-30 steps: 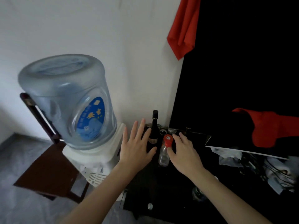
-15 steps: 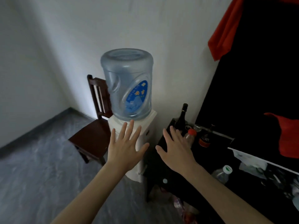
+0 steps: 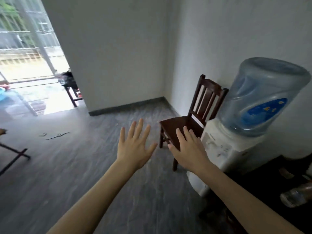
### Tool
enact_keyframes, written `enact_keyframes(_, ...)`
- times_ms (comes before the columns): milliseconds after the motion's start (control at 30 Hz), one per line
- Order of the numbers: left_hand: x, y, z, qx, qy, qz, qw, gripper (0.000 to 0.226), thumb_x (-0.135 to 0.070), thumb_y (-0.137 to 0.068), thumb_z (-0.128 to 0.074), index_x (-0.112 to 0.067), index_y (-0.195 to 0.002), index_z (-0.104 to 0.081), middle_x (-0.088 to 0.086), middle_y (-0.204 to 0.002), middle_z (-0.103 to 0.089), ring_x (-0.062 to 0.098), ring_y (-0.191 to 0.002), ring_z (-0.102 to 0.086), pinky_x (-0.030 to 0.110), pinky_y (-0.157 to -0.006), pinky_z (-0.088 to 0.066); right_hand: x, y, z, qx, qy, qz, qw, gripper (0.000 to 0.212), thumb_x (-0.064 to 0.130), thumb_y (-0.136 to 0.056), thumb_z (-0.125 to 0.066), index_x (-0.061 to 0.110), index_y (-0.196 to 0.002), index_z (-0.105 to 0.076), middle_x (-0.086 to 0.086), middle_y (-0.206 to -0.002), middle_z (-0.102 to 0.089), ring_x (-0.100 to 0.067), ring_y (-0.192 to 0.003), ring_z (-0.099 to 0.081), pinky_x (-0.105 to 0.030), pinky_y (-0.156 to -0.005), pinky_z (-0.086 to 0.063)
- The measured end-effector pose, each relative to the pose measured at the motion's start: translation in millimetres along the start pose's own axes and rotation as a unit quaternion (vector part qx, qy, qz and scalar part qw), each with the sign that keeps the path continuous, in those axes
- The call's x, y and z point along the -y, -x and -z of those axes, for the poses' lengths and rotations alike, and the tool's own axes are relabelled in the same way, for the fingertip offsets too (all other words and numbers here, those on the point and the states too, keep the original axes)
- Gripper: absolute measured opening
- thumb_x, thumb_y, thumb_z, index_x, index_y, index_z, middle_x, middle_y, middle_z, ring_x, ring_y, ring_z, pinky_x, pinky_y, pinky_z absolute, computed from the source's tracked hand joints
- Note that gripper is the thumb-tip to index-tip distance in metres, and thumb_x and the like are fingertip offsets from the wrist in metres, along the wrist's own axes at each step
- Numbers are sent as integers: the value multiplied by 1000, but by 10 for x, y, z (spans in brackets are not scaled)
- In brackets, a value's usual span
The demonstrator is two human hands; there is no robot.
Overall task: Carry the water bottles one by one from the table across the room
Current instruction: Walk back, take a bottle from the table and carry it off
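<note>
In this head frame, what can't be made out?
- Dark table: cut off by the right and bottom edges; its top is mostly out of view.
- Plastic bottle: blurred, cut by the right edge; cap unseen.
- Clutter by the doorway: too small, washed out by daylight.

Beyond the fingertips [image 3: 140, 121] the floor [image 3: 84, 166] is grey with pale streaks, edged by a dark grey skirting [image 3: 126, 106] under off-white walls [image 3: 118, 48]. Behind the right fingers [image 3: 185, 132] stands a dark brown chair [image 3: 199, 115]. Right of them, a translucent blue jug [image 3: 263, 95] with a bright blue label [image 3: 265, 114] sits on a white dispenser [image 3: 224, 149], beside a black table [image 3: 263, 183]
</note>
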State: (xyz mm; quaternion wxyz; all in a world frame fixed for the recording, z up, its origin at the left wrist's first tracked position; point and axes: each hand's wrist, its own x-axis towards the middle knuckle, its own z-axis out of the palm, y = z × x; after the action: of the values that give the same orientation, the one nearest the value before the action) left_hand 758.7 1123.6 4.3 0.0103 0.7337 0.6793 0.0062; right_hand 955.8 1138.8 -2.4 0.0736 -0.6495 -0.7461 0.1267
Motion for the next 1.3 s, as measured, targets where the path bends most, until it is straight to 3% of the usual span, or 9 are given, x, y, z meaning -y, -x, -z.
enact_keyframes(233,1514,722,-7,-3,-6,140,990,74,-67,-101,-11,-31,-162,8,0,-168,27,22,-155,24,53,-122,16,1640,-58,-573,64,-13,138,988,76,58,-100,-34,23,-160,-5,-8,-168,5,-26,-154,3,-47,-125,-4)
enact_keyframes(500,2551,1778,-98,14,29,297,954,71,-59,-105,-21,-30,-162,9,-1,-166,31,23,-156,21,54,-124,11,3049,160,-1082,117,-15,279,953,77,55,-99,-39,22,-160,-4,-9,-168,2,-26,-154,0,-45,-124,-5)
enact_keyframes(867,2863,2809,-144,23,59,511,857,72,-62,-104,-23,-33,-162,6,-4,-169,24,22,-157,17,53,-125,10,4046,456,-1503,175,20,474,863,77,55,-100,-36,20,-160,-5,-9,-167,-5,-30,-153,-5,-48,-122,-9)
enact_keyframes(1300,2754,2819,-181,28,65,585,808,71,-62,-103,-23,-33,-163,2,-4,-169,23,19,-157,17,51,-124,12,4218,290,-1667,211,40,549,808,77,59,-99,-33,21,-160,-6,-9,-168,0,-28,-154,2,-48,-124,-7)
